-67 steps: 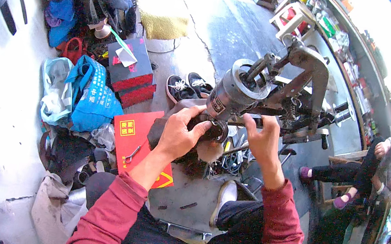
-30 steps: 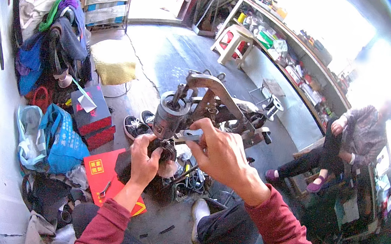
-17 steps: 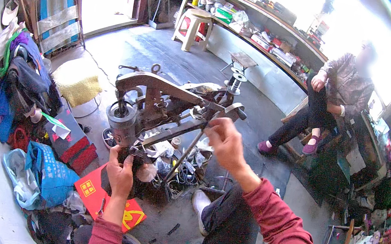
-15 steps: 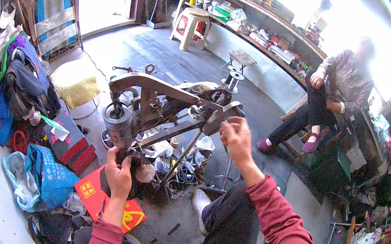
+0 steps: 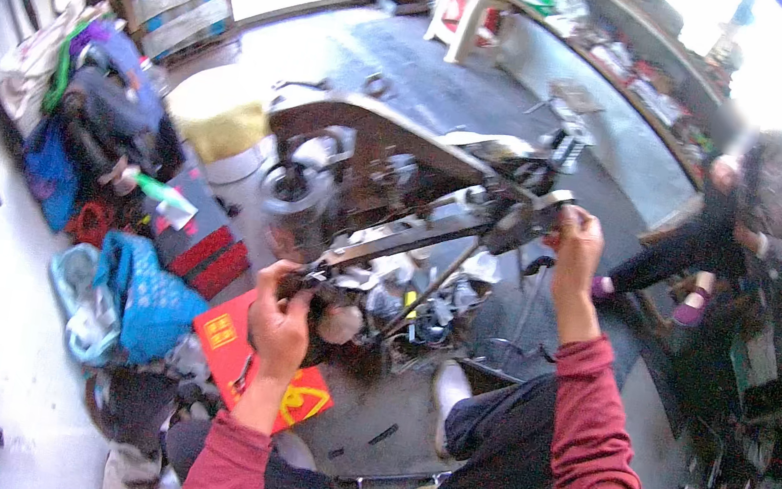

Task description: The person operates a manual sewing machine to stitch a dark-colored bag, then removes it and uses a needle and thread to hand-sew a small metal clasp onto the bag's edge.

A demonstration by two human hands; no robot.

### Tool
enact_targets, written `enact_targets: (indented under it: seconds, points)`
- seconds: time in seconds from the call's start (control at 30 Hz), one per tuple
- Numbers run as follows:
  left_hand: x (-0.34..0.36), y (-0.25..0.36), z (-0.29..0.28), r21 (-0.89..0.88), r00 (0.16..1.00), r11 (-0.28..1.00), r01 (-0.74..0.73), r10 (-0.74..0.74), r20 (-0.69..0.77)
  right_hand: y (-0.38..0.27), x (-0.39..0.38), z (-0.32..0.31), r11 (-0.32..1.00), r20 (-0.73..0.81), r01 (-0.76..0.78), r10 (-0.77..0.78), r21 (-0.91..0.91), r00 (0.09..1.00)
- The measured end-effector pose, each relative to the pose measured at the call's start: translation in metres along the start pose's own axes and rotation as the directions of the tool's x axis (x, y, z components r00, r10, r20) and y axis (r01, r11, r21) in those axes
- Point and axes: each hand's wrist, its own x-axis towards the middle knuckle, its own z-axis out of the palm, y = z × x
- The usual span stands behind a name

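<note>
A dark metal hand-cranked shoe-patching sewing machine (image 5: 395,149) stands in front of me, slightly smeared by motion. Its round metal head (image 5: 297,195) is on the left, and thread spools (image 5: 569,148) rise at the right end. My left hand (image 5: 281,324) is closed below the head, thumb and fingers pinching a small dark piece that I cannot make out. On the right, my right hand (image 5: 576,257) has its fingers bent round the edge of the hand wheel (image 5: 559,201) at the machine's end.
Beneath the machine lie bags and loose parts (image 5: 433,301). A red printed box (image 5: 235,338) and a blue bag (image 5: 146,294) are at left, below piled clothes (image 5: 98,110). A seated person (image 5: 772,200) is at right, near a loaded shelf (image 5: 638,79). A stool (image 5: 465,18) stands behind.
The view has swung, so the scene sits further right and lower-left items show more. My right hand has gone from beside the wheel to its edge. The left hand stays below the head.
</note>
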Motion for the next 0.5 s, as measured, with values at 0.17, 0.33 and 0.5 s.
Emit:
enact_targets:
  seconds: [0.17, 0.33, 0.5]
  points:
    - [-0.002, 0.002, -0.007, -0.16, 0.979, 0.969, 0.189, -0.174, 0.101, 0.0, 0.002, -0.001, 0.996, 0.018, -0.044, 0.042, 0.077, 0.999]
    - [0.001, 0.007, -0.016, -0.198, 0.968, 0.965, 0.17, -0.126, 0.217, -0.007, -0.004, 0.003, 0.993, -0.02, -0.098, 0.099, 0.067, 0.995]
    - [0.014, 0.008, -0.029, -0.258, 0.903, 0.921, 0.293, -0.177, 0.391, -0.013, -0.019, 0.008, 0.986, 0.088, -0.152, 0.145, 0.072, 0.985]
